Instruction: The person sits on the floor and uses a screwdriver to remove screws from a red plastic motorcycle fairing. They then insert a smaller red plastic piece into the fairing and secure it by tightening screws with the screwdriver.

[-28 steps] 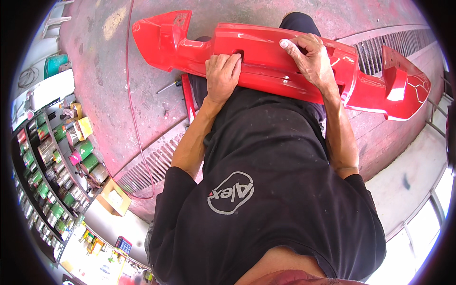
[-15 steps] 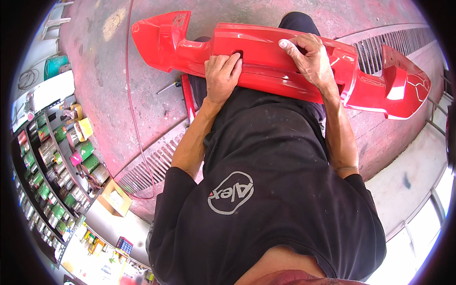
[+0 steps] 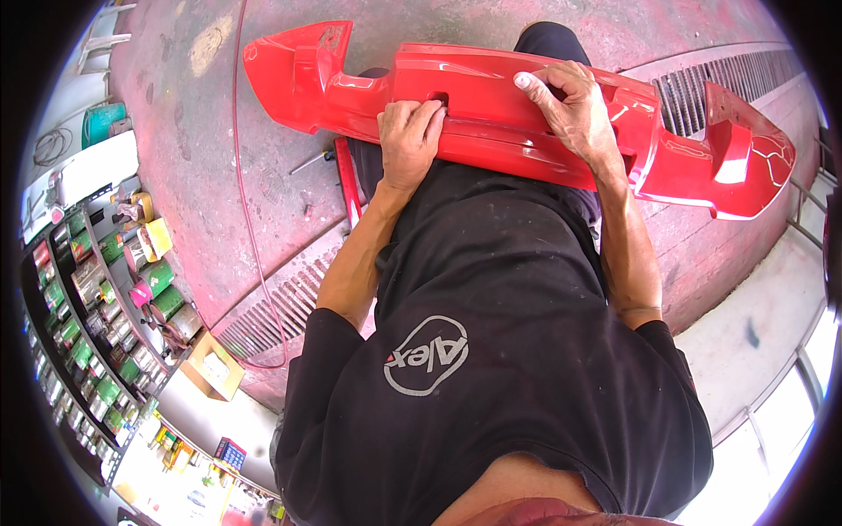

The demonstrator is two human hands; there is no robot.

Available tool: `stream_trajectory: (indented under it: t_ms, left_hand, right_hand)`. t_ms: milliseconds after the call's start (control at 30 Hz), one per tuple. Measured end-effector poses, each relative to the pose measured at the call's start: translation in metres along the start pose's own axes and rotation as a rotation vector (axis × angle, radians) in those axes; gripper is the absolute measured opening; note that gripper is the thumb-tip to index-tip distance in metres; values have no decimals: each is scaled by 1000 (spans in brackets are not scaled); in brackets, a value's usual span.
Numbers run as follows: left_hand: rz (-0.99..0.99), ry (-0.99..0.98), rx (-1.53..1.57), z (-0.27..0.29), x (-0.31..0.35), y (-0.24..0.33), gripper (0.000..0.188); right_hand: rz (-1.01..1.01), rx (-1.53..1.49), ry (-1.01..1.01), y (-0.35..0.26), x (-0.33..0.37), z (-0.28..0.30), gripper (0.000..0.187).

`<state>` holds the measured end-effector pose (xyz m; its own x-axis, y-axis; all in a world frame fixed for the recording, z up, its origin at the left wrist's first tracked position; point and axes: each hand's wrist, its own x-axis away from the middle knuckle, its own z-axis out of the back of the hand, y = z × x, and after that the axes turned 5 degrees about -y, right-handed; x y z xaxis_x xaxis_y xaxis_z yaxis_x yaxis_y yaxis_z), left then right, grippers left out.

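Because it lies across the person's lap and juts out well past both sides of the body, the red car bumper [image 3: 491, 114] looks like a long, thin-walled plastic moulding: probably light for its size, but awkward and inclined to flex or twist at the far ends if lifted from one spot. Its glossy painted face would likely be slippery under bare skin and easy to scuff (the rough red-stained concrete floor [image 3: 175, 158] beneath would not be kind to it). The left hand [image 3: 408, 140] lies curled on the middle section, fingertips hooked at the edge of a small rectangular slot, gripping the bumper there. The right hand [image 3: 574, 110] is spread over the upper ridge with fingers bent down onto it, pressing rather than clasping. Those moulded ridges, the slot and the recessed openings near the right end seem the surest holds, taken with hands wide apart to keep it from sagging. A floor drain grate [image 3: 272, 307] runs to the left, and shelves of paint cans [image 3: 96, 307] stand farther off.
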<state>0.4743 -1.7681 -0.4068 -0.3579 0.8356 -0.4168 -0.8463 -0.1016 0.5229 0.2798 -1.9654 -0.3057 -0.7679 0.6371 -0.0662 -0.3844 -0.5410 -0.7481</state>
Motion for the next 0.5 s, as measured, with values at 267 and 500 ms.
stream_trajectory:
  t_ms: [267, 500]
  left_hand:
    - [-60, 30, -5, -2, -2, -2, 27]
    - [-70, 37, -4, -3, 0, -4, 33]
  right_hand:
    - [-3, -1, 4, 0, 1, -1, 45]
    - [-6, 12, 0, -1, 2, -1, 47]
